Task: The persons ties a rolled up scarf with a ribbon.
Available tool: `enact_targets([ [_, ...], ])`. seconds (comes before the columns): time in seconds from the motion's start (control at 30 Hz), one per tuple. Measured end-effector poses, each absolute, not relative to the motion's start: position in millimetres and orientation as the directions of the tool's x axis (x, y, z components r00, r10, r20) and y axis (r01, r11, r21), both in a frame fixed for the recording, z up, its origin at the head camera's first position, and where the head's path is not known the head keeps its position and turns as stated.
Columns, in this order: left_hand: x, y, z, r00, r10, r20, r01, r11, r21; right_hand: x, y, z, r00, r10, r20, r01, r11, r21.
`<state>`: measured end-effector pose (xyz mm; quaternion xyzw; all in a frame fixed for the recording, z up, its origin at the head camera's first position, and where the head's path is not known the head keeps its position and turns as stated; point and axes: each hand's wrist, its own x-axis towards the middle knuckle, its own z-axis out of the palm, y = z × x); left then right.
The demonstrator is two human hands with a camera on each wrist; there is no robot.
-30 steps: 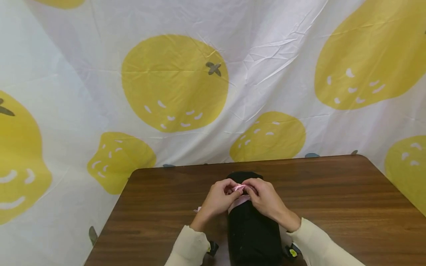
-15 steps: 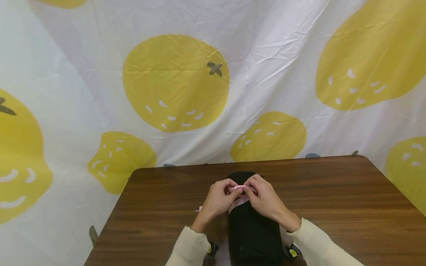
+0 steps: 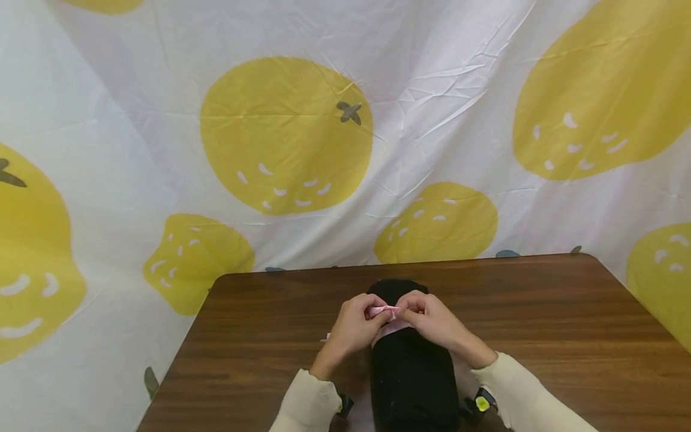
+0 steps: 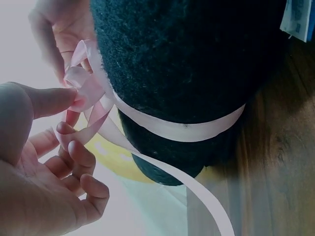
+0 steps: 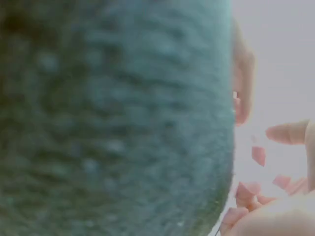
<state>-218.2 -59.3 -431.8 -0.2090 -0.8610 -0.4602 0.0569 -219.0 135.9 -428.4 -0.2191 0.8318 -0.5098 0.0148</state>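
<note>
A long, rounded black fuzzy bundle point(image 3: 412, 378) lies lengthwise on the table. A pink satin ribbon point(image 4: 177, 130) passes around it, with loops gathered on its top and a loose tail hanging down in the left wrist view. My left hand point(image 3: 356, 324) pinches the gathered ribbon between thumb and forefinger, the other fingers curled below. Opposite it, my right hand point(image 3: 434, 321) pinches the ribbon with thumb and fingertips, close to the left fingertips. In the right wrist view the bundle blocks most of the picture, and the right hand point(image 5: 275, 211) is washed out.
The brown wooden table point(image 3: 540, 312) extends to both sides. A ribbon end point(image 3: 326, 337) shows left of my left wrist. A white cloth with yellow fruit prints point(image 3: 286, 138) hangs behind the table. A blue-and-white tag point(image 4: 299, 18) sits beside the bundle.
My right hand has shifted slightly right and down, its fingers changing position on the ribbon. The ribbon's gathered part looks different between the fingertips. My left hand stays nearly in place.
</note>
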Motion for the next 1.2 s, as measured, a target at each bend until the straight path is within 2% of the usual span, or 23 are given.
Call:
enact_targets([
  [0.13, -218.2, -58.9, -433.3, -0.912, 0.297, 0.281, 0.398, 0.484, 0.779, -221.2, 141.2, -426.1, -0.892, -0.429, 0.140, -0.281, 0.286, -0.916],
  [0.37, -219.2, -57.7, -434.5, -0.912, 0.288, 0.292, 0.402, 0.488, 0.775, -224.7, 146.2, -430.2, -0.866, -0.485, 0.122, -0.203, 0.119, -0.972],
  [0.73, -220.3, -62.2, -432.7, -0.903, 0.341, 0.261, 0.404, 0.468, 0.786, -227.0, 147.9, -434.3, -0.834, -0.518, 0.188, -0.299, 0.138, -0.944],
  [1.2, -220.3, -64.4, -429.5, -0.889, 0.390, 0.238, 0.410, 0.450, 0.794, -228.0, 144.9, -437.6, -0.871, -0.457, 0.183, -0.297, 0.191, -0.936],
])
